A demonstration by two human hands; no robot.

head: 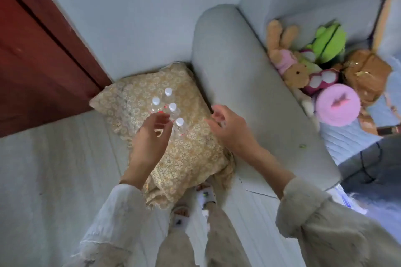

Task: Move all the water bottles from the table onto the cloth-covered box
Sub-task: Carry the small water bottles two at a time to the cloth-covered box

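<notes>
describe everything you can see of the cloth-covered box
The cloth-covered box is fully draped in a beige-gold fabric with a repeating floral pattern, so the box itself is hidden. The cloth hangs in loose folds at the near corner, reaching the pale floor. It sits in the corner between the wall and the grey sofa arm, pressed against the arm. Four clear water bottles with white caps stand upright on top. The left hand hovers over it, fingers beside the nearest bottle.

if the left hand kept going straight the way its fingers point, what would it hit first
Probably the nearest water bottle, just beyond the left hand; its fingers sit beside the cap, though height is unclear.
</notes>
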